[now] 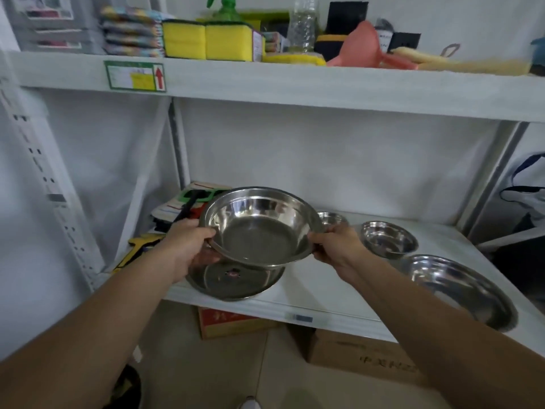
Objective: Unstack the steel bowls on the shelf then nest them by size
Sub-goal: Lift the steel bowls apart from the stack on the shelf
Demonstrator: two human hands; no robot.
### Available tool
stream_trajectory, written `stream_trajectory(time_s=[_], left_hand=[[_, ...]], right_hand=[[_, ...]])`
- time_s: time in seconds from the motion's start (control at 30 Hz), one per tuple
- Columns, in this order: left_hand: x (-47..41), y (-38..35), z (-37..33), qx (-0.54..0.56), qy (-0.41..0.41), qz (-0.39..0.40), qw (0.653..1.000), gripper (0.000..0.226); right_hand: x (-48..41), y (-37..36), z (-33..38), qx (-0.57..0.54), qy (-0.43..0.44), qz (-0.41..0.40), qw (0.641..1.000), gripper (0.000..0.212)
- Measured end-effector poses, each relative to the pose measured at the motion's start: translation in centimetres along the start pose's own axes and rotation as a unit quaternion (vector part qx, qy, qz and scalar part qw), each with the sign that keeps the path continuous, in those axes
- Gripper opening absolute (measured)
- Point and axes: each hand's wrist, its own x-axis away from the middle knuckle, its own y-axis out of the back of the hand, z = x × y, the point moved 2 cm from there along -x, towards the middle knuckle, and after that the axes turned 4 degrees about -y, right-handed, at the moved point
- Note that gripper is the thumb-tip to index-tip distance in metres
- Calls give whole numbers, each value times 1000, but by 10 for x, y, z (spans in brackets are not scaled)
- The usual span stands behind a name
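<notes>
A mid-sized steel bowl [259, 228] hangs tilted toward me just above the white shelf [330, 302]. My left hand [188, 246] grips its left rim and my right hand [339, 246] grips its right rim. Directly beneath it a wider steel bowl [233, 283] rests on the shelf near the front edge. To the right stand a small steel bowl [389, 239], a still smaller one [331, 218] partly hidden behind my right hand, and a large shallow steel bowl [460, 290] at the shelf's right front.
Folded cloths and a black-handled tool [188, 206] lie at the shelf's back left. The upper shelf [295, 84] carries yellow sponges [206, 39], a bottle and a pink funnel [365, 47]. Cardboard boxes [362, 352] sit on the floor below.
</notes>
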Motion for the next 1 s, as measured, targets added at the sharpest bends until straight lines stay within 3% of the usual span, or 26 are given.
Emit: stream_trajectory(time_s=[0.17,0.3,0.4,0.53,0.73,0.8,0.87,0.9,0.93,1.0], left_hand=[[-25,27,38,-103,23,-45,993,18],[-42,33,70,-156,47,-39,986,20],[-50,28,87,-140,73,-44,986,23],[-57,21,101,-90,104,-62,989,21],[-70,20,114,-107,111,-90,984,22],[-66,19,106,-298,54,-108,947,34],[-54,10,91,-497,-64,-165,849,53],[-46,-2,81,-520,-131,-189,823,58],[-38,-19,68,-504,-195,-199,818,58],[-28,-61,44,-411,-286,-162,850,44]], right_hand=[[-25,-44,-31,105,-3,-11,994,2],[-36,-66,-57,231,32,-53,971,22],[-41,-74,-73,303,46,-54,950,24],[-46,-79,-86,288,33,-31,956,28],[-44,-77,-89,242,17,-1,970,23],[-37,-70,-86,207,-6,16,978,25],[-34,-54,-86,170,-21,14,985,47],[-33,-44,-86,145,-27,9,989,58],[-31,-32,-85,113,-30,7,993,64],[-29,-8,-83,40,-35,4,999,65]])
